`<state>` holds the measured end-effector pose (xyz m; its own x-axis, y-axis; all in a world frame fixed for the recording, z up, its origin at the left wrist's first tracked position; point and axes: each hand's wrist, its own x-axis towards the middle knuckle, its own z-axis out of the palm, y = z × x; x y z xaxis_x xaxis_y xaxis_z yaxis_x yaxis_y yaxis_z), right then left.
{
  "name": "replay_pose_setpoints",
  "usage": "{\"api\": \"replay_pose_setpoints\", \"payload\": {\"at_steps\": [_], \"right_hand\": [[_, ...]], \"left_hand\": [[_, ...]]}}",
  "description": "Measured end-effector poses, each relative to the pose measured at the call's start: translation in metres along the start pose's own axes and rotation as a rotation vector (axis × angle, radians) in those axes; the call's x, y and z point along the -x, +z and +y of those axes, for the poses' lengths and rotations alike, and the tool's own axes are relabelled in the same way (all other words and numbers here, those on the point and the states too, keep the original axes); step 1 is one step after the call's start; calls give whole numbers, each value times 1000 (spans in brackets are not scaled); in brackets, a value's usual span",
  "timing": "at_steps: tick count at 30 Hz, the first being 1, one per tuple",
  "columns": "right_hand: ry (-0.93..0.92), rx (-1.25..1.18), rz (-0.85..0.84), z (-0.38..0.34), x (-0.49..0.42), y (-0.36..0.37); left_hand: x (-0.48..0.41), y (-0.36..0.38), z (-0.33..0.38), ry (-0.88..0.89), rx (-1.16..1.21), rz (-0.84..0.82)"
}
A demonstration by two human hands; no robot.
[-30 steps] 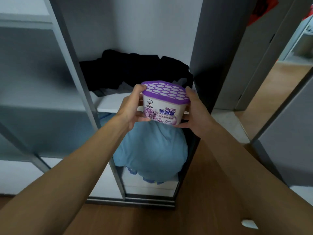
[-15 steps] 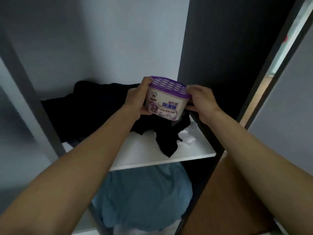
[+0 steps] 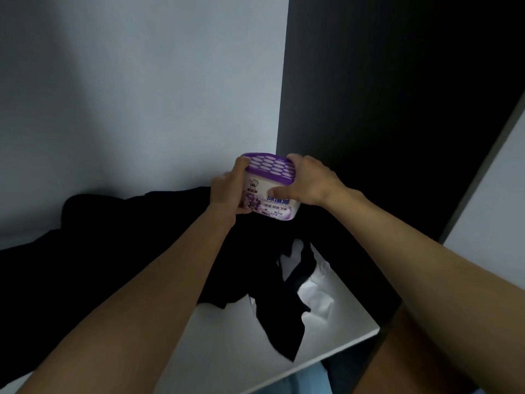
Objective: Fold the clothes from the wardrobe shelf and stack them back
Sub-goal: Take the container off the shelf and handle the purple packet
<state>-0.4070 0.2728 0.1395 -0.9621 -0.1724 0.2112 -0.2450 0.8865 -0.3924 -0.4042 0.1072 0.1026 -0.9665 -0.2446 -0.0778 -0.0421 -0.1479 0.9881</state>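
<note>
Left hand (image 3: 227, 191) and right hand (image 3: 309, 180) are still gripping the tub (image 3: 272, 172), now getting pushed up into the back corner above the black clothes (image 3: 113, 237) heaped on the shelf (image 3: 227, 336), so it's probably just clearing space, folding isn't starting yet.

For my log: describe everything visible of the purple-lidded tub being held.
The dehumidifier box is white, plastic-looking, round-cornered, with a purple honeycomb-vented lid and a purple-printed Chinese label. It is closed, slightly tilted, held over the black clothes: left hand grips its left side, right hand its lid and front.
</note>
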Motion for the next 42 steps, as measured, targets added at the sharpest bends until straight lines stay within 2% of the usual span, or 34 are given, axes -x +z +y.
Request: {"api": "replay_pose_setpoints", "payload": {"at_steps": [9,12,14,15,16,17,19,21,22,28,30,33,35,37,42], "right_hand": [[-83,100,44,7,-80,4],[-96,165,132,11,-105,17],[-107,215,166,13,-124,28],[-103,231,174,14,-134,34],[-92,240,176,15,-144,41],[-78,243,172,17,-154,48],[-50,236,151,21,-171,63],[-32,233,115,26,-185,78],[-27,237,92,29,-190,84],[-4,286,-25,40,-206,116],[13,270,-47,43,-209,121],[14,245,-92,49,-211,128],[35,223,-120,53,-210,133],[64,195,-136,55,-210,137],[32,240,-83,54,-207,142]], "left_hand": [[-78,12,12,76,-60,-67],[-109,18,-2,43,68,-156],[-133,23,-16,-29,148,-93],[-146,22,-24,-24,55,-52],[-158,18,-34,16,-148,-46],[-169,14,-47,67,-389,-88],[-182,9,-73,110,-809,-271],[-186,7,-95,124,-1063,-388],[-187,6,-101,140,-1100,-389],[-197,-3,-115,174,-948,-518],[-201,-2,-120,179,-882,-448],[-209,1,-126,140,-726,-232],[-211,3,-126,95,-573,-185],[-212,5,-125,89,-478,-249],[-216,2,-123,148,-505,-353]]}}
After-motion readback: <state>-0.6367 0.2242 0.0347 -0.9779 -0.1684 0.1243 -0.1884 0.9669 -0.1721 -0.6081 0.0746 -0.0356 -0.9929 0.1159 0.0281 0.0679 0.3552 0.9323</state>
